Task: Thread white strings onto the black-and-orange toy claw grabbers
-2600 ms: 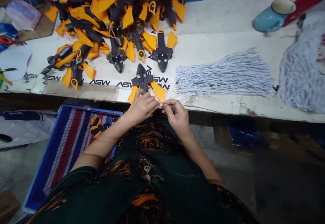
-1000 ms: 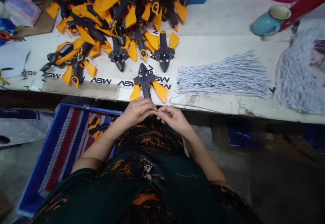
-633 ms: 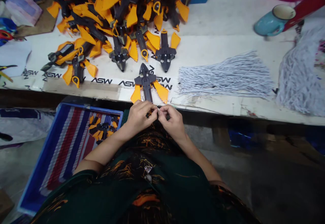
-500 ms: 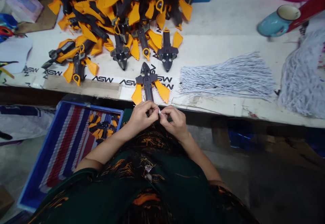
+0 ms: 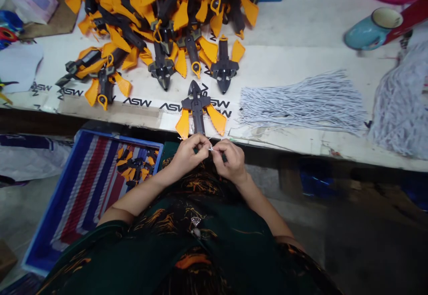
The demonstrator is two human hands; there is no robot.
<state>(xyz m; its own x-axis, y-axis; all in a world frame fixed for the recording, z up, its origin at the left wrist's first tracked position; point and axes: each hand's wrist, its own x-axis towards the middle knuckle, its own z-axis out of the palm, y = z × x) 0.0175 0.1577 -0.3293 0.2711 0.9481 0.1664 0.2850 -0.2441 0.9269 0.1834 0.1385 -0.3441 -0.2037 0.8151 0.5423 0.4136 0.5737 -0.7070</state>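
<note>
My left hand (image 5: 193, 152) and my right hand (image 5: 230, 159) meet just off the table's front edge, fingertips pinched close together. Between them shows a short bit of white cord (image 5: 211, 148), gripped from both sides; most of it is hidden by the fingers. Directly beyond my hands lies a dark plastic toy plane (image 5: 197, 107) with orange wings, its nose pointing away from me and its near end by my left fingers. A flat bundle of white cords (image 5: 301, 103) is spread on the table to the right.
More black and orange toy pieces (image 5: 160, 14) are heaped at the back left. A blue mug (image 5: 371, 31) and a pile of white cords (image 5: 401, 103) sit at the right. Below the table's left side, a blue crate (image 5: 53, 205) with striped lining holds several toy pieces.
The view has shifted slightly, so the table's things appear a little further right. My hands stay pinched together, with slightly more white cord showing between the fingertips.
</note>
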